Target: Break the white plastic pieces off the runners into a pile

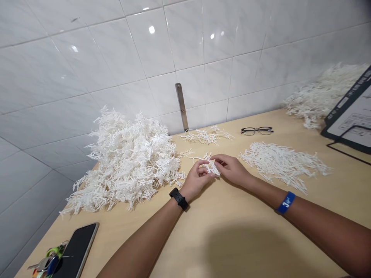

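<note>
My left hand (198, 179) is closed on a white branched plastic piece (212, 168) with thin twig-like ends. The fingers of my right hand (230, 166) pinch the same piece from the other side, just above the table. To the left rises a tall heap of similar white branched pieces (139, 162). On the right a flatter pile of small separate white pieces (281, 162) is spread out. Behind my hands lie some bare white branching stems (207, 136). My fingers partly hide the held piece.
Eyeglasses (256, 131) lie near the back wall, beside a metal bracket (181, 107). Another white heap (324, 90) and a dark-framed board (353, 112) stand at the right. A phone (79, 249) and keys (48, 260) rest at the table's left front.
</note>
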A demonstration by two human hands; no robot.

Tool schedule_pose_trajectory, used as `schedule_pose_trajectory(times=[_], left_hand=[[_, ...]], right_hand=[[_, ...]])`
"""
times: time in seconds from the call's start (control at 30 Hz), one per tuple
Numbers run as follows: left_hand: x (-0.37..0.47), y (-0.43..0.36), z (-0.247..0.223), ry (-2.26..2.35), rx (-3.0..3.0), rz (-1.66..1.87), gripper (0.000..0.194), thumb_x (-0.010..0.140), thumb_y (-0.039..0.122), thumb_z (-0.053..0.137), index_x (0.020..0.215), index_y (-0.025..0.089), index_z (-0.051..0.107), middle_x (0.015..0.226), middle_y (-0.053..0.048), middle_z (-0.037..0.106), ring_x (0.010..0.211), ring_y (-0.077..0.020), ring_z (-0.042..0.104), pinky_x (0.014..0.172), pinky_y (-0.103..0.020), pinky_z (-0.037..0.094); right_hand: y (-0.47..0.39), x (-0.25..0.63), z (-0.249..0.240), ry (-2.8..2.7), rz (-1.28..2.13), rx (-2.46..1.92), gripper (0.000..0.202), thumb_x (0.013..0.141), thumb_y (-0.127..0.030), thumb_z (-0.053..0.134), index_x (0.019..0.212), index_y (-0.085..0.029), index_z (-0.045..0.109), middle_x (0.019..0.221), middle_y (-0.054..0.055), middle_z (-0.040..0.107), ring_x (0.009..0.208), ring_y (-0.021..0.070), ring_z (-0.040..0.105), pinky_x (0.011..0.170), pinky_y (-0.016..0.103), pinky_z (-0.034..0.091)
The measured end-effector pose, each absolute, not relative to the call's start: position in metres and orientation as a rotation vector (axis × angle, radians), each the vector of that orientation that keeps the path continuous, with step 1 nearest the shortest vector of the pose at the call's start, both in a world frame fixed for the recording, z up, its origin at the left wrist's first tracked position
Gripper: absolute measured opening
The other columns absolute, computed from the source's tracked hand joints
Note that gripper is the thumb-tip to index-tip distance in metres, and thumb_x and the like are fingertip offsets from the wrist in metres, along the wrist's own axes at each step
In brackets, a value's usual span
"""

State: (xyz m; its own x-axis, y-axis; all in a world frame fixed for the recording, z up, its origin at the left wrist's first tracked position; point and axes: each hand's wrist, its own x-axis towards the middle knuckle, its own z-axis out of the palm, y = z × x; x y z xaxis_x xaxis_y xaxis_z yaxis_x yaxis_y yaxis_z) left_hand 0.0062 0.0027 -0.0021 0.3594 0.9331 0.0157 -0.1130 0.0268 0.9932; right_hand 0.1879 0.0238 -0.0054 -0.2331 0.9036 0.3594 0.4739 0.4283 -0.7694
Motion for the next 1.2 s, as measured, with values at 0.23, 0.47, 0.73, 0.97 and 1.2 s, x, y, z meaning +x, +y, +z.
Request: schedule_pose_trajectory(times=[0.23,0.47,0.73,0.97,1.2], left_hand=[[0.003,0.006,-0.001,0.914,1.178,1.055,0.065,0.072,0.043,0.077,0.125,0.018,0.050,0.064,0.003,0.062,0.046,-0.0048,0.036,0.049,-0.021,0.024],[0.002,0.007,-0.002,0.956,1.179,1.144,0.060,0.075,0.042,0.074,0.125,0.018,0.053,0.063,0.004,0.058,0.048,-0.0052,0.036,0.048,-0.020,0.025],[0.004,0.010,-0.008,0.945,1.210,1.186,0.039,0.081,0.034,0.068,0.115,0.015,0.061,0.076,0.000,0.058,0.054,-0.0060,0.041,0.052,-0.022,0.033],[0.006,0.005,-0.011,0.895,1.394,1.132,0.033,0.088,0.028,0.059,0.119,0.016,0.053,0.076,-0.001,0.065,0.066,-0.0106,0.055,0.066,-0.024,0.042],[0.006,0.007,-0.012,0.992,1.465,1.046,0.013,0.087,0.027,0.059,0.086,0.014,0.060,0.072,-0.004,0.067,0.070,-0.0144,0.063,0.071,-0.027,0.047]], right_hand=[[0.058,0.209,-0.033,-1.382,0.801,-1.420,0.037,0.078,-0.023,0.055,0.114,-0.020,0.066,0.125,0.012,0.065,0.119,0.0277,0.058,0.105,0.045,0.041],[0.063,0.220,-0.033,-1.189,0.737,-1.421,0.052,0.071,-0.014,0.052,0.121,-0.023,0.060,0.130,0.013,0.061,0.128,0.0296,0.052,0.108,0.048,0.039],[0.056,0.212,-0.025,-1.296,0.738,-1.352,0.039,0.076,-0.018,0.049,0.113,-0.020,0.061,0.125,0.013,0.064,0.122,0.0271,0.057,0.107,0.048,0.039],[0.022,0.193,0.000,-1.868,0.544,-1.048,0.033,0.090,-0.032,0.054,0.120,-0.023,0.062,0.126,0.009,0.063,0.118,0.0241,0.057,0.101,0.039,0.045],[0.017,0.186,0.003,-2.169,0.711,-1.037,0.022,0.092,-0.039,0.055,0.096,-0.021,0.067,0.089,0.004,0.071,0.079,0.0180,0.061,0.071,0.029,0.045]])
